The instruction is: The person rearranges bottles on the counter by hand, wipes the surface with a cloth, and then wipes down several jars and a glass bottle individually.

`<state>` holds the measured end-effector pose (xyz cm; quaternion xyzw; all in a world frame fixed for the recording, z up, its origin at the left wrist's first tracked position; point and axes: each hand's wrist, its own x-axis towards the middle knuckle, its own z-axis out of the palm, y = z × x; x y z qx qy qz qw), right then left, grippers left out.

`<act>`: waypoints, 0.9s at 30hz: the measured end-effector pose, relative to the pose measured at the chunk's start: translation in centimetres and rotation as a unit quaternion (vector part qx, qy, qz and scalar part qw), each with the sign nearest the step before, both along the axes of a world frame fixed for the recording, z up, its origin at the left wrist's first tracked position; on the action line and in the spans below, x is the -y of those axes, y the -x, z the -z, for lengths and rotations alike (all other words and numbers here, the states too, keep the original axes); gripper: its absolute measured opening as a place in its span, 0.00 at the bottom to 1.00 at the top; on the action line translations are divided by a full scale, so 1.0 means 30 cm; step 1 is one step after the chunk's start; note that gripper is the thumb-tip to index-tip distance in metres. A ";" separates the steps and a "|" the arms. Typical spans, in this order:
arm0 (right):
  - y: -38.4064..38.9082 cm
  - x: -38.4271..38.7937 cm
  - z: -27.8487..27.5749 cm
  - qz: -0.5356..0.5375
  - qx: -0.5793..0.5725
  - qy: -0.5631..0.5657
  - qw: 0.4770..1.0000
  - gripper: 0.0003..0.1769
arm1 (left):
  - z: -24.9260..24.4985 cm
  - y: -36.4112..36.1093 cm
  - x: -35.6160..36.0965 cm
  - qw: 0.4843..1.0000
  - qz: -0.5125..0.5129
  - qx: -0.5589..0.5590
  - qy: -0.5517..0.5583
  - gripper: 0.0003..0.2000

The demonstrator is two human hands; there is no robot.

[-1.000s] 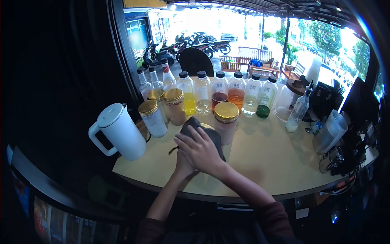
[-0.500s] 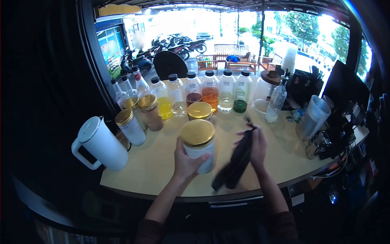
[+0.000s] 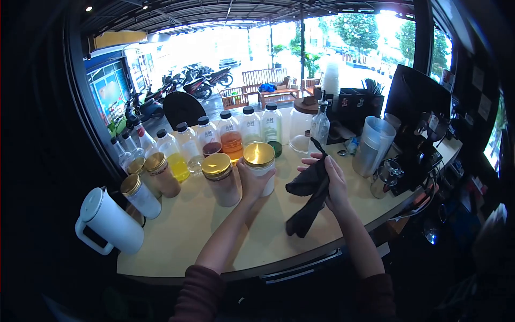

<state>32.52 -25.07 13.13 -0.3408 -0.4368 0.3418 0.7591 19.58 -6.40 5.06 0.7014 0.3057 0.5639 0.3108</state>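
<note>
My left hand [image 3: 256, 181] is wrapped round a gold-lidded jar [image 3: 259, 154] with pale contents, upright at the middle of the counter [image 3: 177, 241]. Just left of it, a second gold-lidded jar [image 3: 222, 185] with brownish contents stands close beside. A black cloth [image 3: 308, 185] hangs from my right hand [image 3: 331, 180], pinched by the thumb side while other fingers reach out to the left. Behind the jars runs a row of black-capped bottles, among them one with orange liquid [image 3: 232, 142] and one with yellow liquid [image 3: 177, 163].
A white pitcher [image 3: 110, 222] stands at the left, near more gold-lidded jars [image 3: 140, 196]. At the right are a clear pitcher [image 3: 373, 147], a small glass jar [image 3: 385, 180], a pourer bottle [image 3: 320, 126] and a black monitor [image 3: 413, 99].
The view has turned rightward. The held jar has moved away from me, beside the brownish jar that was behind it. The black cloth now hangs folded differently from my right hand.
</note>
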 end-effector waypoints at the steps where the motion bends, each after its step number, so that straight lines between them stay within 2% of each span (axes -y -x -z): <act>1: 0.001 0.004 -0.009 -0.022 -0.027 0.001 0.999 0.24 | 0.019 -0.012 -0.008 1.000 0.003 0.000 -0.001 0.48; 2: 0.003 0.006 -0.018 -0.044 -0.053 0.002 0.998 0.24 | 0.039 -0.023 -0.017 1.000 -0.004 0.006 0.006 0.48; 7: 0.035 0.002 -0.051 -0.054 -0.038 -0.001 0.998 0.24 | 0.082 -0.028 -0.031 1.000 0.012 0.017 0.007 0.52; 10: 0.056 -0.007 -0.056 -0.089 -0.041 -0.015 0.995 0.23 | 0.102 -0.002 0.035 0.998 -0.042 -0.024 -0.046 0.49; 12: 0.075 -0.005 -0.070 -0.094 -0.042 -0.014 0.995 0.24 | 0.026 0.085 0.208 0.988 0.078 0.027 0.130 0.41; 13: 0.080 -0.010 -0.077 -0.097 -0.042 -0.018 0.994 0.24 | 0.017 0.125 0.254 0.989 0.075 0.028 0.126 0.41; 15: 0.099 -0.014 -0.075 -0.120 -0.042 -0.018 0.992 0.24 | 0.013 0.205 0.335 0.941 0.220 0.189 0.177 0.30; 16: 0.121 -0.019 -0.078 -0.127 -0.045 -0.013 0.991 0.24 | -0.023 0.239 0.358 0.942 0.211 0.190 0.181 0.30; 18: 0.181 -0.045 -0.094 -0.184 -0.064 -0.001 0.981 0.24 | -0.122 0.304 0.369 0.926 0.329 0.150 0.109 0.29; 19: 0.205 -0.057 -0.094 -0.207 -0.048 -0.002 0.977 0.24 | -0.160 0.322 0.375 0.966 0.250 0.067 0.010 0.19; 20: 0.226 -0.071 -0.092 -0.220 -0.047 -0.002 0.974 0.24 | -0.168 0.360 0.356 0.969 0.237 0.068 0.009 0.19; 22: 0.262 -0.098 -0.089 -0.195 0.037 0.010 0.980 0.24 | -0.195 0.457 0.322 0.964 0.204 0.034 0.169 0.09; 23: 0.278 -0.113 -0.090 -0.207 0.037 0.009 0.978 0.24 | -0.208 0.488 0.324 0.960 0.190 0.114 0.171 0.04; 24: 0.291 -0.126 -0.090 -0.174 0.099 0.003 0.980 0.24 | -0.235 0.522 0.330 0.962 0.180 0.115 0.170 0.04; 26: 0.316 -0.150 -0.089 -0.106 0.219 -0.009 0.970 0.23 | -0.277 0.605 0.336 0.902 0.189 0.278 0.270 0.05; 27: 0.330 -0.163 -0.086 -0.113 0.218 -0.001 0.969 0.23 | -0.283 0.654 0.334 0.899 0.215 0.284 0.254 0.06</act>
